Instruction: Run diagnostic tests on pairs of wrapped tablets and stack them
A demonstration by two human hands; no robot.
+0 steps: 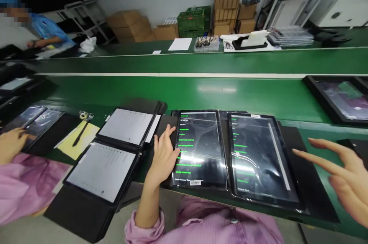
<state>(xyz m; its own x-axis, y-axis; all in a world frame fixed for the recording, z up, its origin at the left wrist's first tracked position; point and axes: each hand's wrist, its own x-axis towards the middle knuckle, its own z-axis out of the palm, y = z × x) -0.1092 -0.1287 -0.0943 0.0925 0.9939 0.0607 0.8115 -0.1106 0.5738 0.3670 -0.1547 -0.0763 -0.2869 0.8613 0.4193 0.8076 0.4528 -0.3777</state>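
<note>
Two dark tablets lie side by side in front of me. The left tablet shows a list of mostly green text and has a small label on its lower edge. My left hand rests at its left edge, fingers spread, holding nothing. The right tablet shows green lines and a pale vertical bar, with glare on its surface. To its right, above the bench, is my right hand, empty, with two fingers stretched toward the tablet. Black foam pads lie under the tablets.
Two light-screened tablets lie to the left, near a yellow paper with a black strip. Another person's hand touches a tablet at far left. Black trays are at right. A person in blue works across the line.
</note>
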